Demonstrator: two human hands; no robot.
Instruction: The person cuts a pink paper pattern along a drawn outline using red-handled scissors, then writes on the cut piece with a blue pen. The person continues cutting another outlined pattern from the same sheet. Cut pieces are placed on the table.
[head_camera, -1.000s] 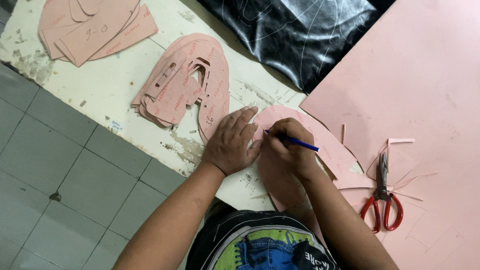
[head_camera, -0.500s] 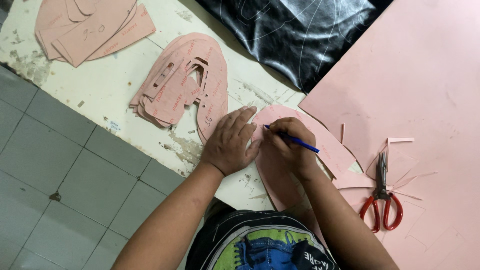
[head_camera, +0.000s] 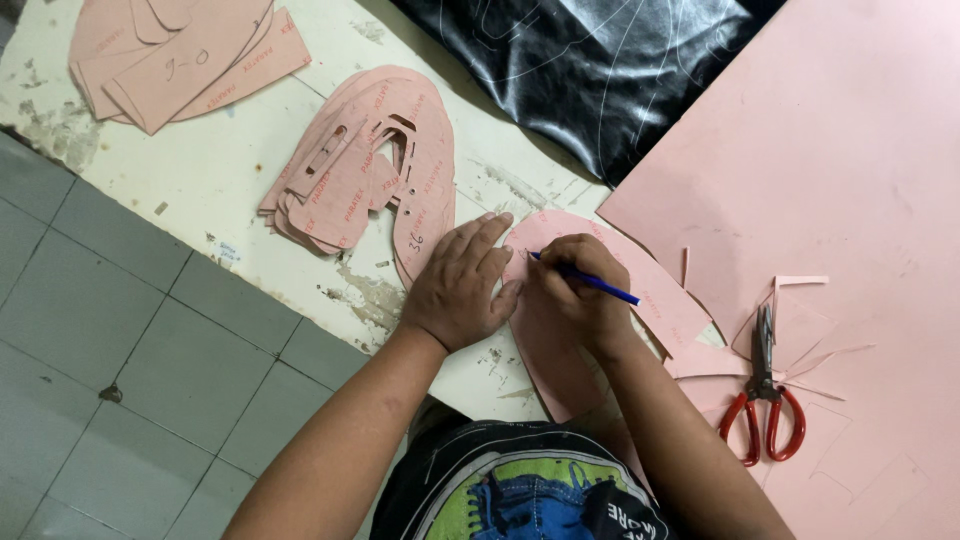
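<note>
My left hand (head_camera: 460, 285) lies flat, fingers spread, pressing the left edge of a curved pink card piece (head_camera: 640, 275) on the worn white table (head_camera: 220, 170). My right hand (head_camera: 580, 290) grips a blue pen (head_camera: 600, 285) with its tip on that same pink piece, just right of my left fingertips. A stack of pink cut-out pattern pieces (head_camera: 370, 170) with slots lies directly left of my left hand.
A big pink sheet (head_camera: 830, 160) covers the right side, with red-handled scissors (head_camera: 765, 400) and thin offcut strips on it. Black glossy material (head_camera: 600, 60) lies at the top. More pink pieces (head_camera: 180, 55) are stacked at top left. Grey floor tiles (head_camera: 120, 350) lie below the table edge.
Both hands stay on the pink piece; the pen hand has shifted only slightly along it.
</note>
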